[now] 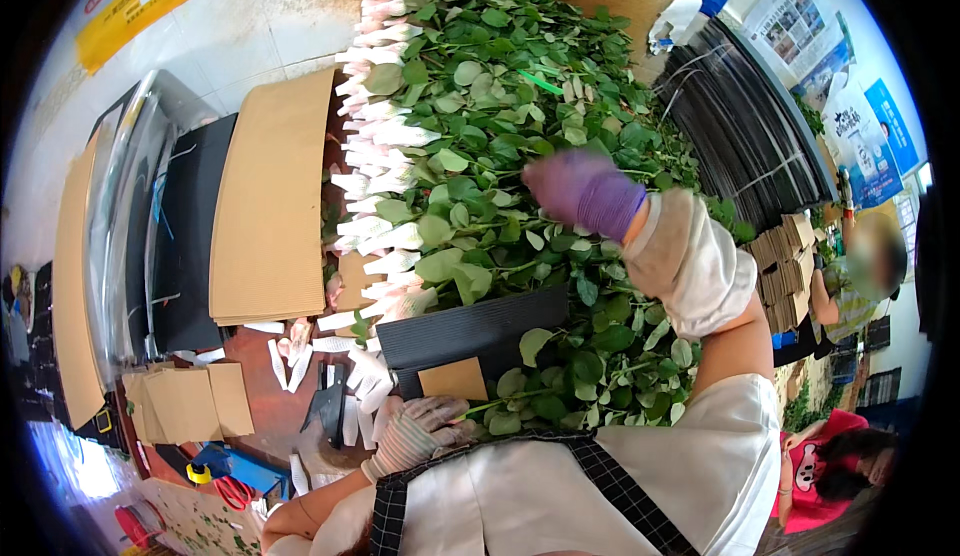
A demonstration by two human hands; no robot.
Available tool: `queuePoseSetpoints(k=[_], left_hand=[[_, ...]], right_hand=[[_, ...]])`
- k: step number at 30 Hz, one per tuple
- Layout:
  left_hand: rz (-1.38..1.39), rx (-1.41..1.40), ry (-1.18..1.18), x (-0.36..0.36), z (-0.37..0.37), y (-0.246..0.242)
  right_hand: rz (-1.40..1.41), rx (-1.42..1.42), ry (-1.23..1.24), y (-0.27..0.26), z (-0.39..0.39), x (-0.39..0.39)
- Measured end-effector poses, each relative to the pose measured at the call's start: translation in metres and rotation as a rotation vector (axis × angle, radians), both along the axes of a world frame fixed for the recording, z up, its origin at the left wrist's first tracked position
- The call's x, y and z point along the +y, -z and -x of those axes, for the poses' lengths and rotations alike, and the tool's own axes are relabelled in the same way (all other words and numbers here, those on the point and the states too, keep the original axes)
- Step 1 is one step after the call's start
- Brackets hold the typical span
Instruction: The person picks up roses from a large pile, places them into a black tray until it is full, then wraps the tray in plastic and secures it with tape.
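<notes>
My left hand, in a striped knit glove, is closed around the near end of a leafy rose stem, low in the view; its fingers partly hide what they hold. My right hand, in a purple glove with a pale sleeve cuff, is over the piled rose stems and blurred by motion. Whether it grips anything cannot be made out. Several flower heads in white foam net sleeves line the left side of the green foliage. A black corrugated sheet and a small cardboard piece lie between my hands.
Stacked cardboard sheets stand left of the flowers. Loose foam sleeves, a black tool, a blue tape dispenser and red-handled scissors lie lower left. Black sheets are stacked right. Two people are at the right.
</notes>
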State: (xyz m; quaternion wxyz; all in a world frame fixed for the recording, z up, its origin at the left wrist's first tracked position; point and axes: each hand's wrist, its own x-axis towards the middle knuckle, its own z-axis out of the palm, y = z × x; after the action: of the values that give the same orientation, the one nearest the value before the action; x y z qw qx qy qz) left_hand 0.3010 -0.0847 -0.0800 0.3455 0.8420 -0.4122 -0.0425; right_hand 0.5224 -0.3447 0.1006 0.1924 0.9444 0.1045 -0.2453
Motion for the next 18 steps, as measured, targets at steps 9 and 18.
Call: queuePoseSetpoints(k=[9,18], left_hand=[[-0.001,0.020,0.054,-0.002,-0.007,-0.016],[0.056,0.225,-0.017,0.003,0.008,0.020]], right_hand=[[-0.371,-0.130,-0.182,0.130,-0.109,0.008],[-0.289,-0.576,-0.150,0.075,-0.193,0.026]])
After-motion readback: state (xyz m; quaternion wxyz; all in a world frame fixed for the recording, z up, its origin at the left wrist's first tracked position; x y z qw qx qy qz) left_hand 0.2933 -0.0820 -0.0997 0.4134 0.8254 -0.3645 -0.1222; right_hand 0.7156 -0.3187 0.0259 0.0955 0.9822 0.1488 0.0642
